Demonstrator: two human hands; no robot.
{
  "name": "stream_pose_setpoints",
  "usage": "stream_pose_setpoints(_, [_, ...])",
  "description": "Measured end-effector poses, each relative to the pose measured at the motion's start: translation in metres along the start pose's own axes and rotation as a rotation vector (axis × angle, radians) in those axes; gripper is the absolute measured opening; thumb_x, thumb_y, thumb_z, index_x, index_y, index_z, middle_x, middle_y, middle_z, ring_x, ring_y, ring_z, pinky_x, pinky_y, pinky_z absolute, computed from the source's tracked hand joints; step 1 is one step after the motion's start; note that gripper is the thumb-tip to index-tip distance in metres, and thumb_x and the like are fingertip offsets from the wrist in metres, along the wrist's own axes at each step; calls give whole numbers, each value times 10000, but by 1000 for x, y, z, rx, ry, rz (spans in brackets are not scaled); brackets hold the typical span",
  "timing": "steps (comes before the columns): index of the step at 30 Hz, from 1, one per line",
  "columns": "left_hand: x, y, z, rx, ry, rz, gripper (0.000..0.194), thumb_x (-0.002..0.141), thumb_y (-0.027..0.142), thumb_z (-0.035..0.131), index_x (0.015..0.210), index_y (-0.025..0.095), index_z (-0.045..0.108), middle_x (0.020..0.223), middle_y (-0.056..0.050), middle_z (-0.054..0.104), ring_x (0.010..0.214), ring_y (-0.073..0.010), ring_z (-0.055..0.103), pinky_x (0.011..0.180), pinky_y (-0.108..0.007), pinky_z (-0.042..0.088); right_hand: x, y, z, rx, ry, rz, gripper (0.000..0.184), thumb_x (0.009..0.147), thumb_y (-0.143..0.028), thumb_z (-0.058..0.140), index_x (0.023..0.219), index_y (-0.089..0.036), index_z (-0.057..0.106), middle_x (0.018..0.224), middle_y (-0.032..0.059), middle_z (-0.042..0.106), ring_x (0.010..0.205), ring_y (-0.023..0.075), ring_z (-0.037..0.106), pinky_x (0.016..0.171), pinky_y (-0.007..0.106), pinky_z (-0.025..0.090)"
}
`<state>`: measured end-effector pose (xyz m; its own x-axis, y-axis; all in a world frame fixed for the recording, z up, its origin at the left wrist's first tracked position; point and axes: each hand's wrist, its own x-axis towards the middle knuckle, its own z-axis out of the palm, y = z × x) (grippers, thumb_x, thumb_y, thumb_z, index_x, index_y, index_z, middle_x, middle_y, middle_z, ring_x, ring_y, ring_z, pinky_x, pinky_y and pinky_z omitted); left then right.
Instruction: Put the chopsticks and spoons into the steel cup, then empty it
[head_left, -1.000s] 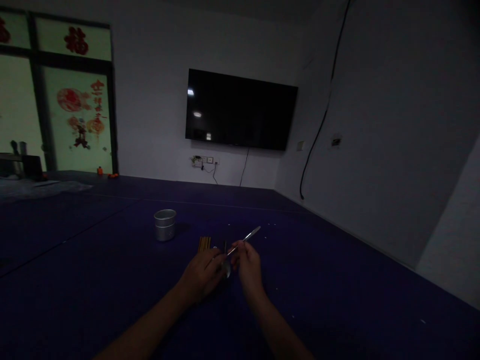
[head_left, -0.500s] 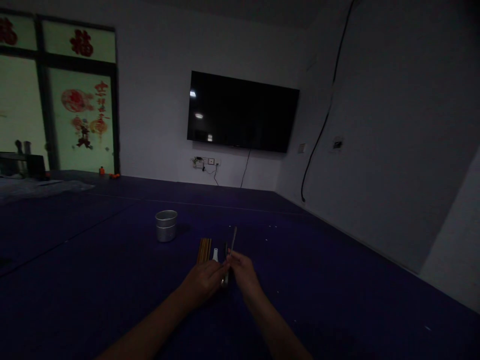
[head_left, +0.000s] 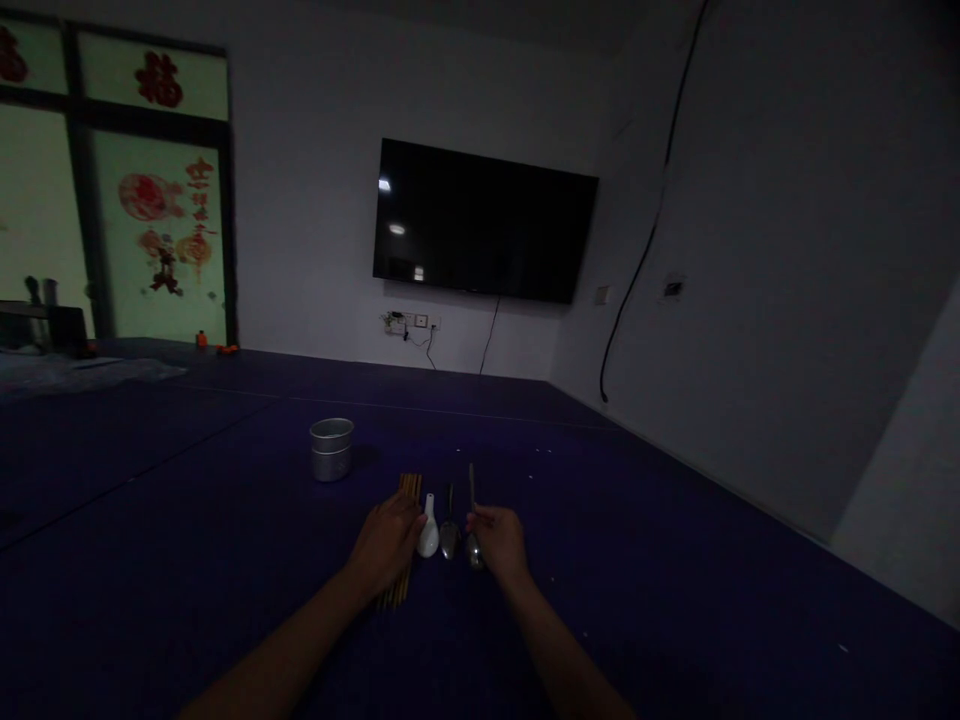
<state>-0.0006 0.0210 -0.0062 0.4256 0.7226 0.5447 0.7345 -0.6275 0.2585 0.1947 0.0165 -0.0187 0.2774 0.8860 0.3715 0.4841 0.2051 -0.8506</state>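
Observation:
My left hand (head_left: 386, 542) lies across a bundle of wooden chopsticks (head_left: 410, 485), its fingers closed over them and its thumb beside a white soup spoon (head_left: 428, 540). Right of that, a metal spoon with a dark handle (head_left: 449, 540) lies bowl towards me on the purple surface. My right hand (head_left: 498, 540) pinches another metal spoon (head_left: 472, 485) by its handle, the bowl pointing towards me; whether it touches the surface I cannot tell. Farther back on the left stands a silvery metal cup (head_left: 331, 455), upright.
The purple tabletop (head_left: 675, 600) has small white specks and runs back to the wall. Clear plastic sheeting (head_left: 82, 370) and a dark object (head_left: 64, 330) sit at the far left, near small orange items (head_left: 225, 350). A black cable (head_left: 637, 270) hangs down the right wall.
My right hand has turned its spoon from a slant to roughly upright in view and moved it slightly right. My left hand has left that area and shifted left onto the chopsticks, uncovering the other spoons.

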Motion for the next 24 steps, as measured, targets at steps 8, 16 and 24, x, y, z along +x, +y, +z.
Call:
stream_pose_setpoints(8, [-2,-3,5,-28,-189,-78,523,953,429,185,1264,197,536,1375,-85,485,1324,-220,355,1083,-415,284,2,3,0,-150,-6,-30,208,718,-191,537,633,-155,724,650,76,713,613,194,651,550,232,418])
stream_pose_setpoints(16, [-1,-3,9,-42,-221,-108,525,953,425,181,1264,188,531,1376,-87,483,1317,-219,369,1083,-402,288,2,3,0,-210,-3,-49,230,723,-177,523,628,-146,730,634,75,712,603,193,652,533,226,408])
stream_pose_setpoints(24, [-3,-2,13,-35,-84,-54,530,950,417,184,1185,164,586,1292,-108,563,1244,-221,469,1023,-360,381,3,2,-1,-236,6,-74,225,736,-192,533,654,-172,741,661,71,720,658,207,665,594,243,444])
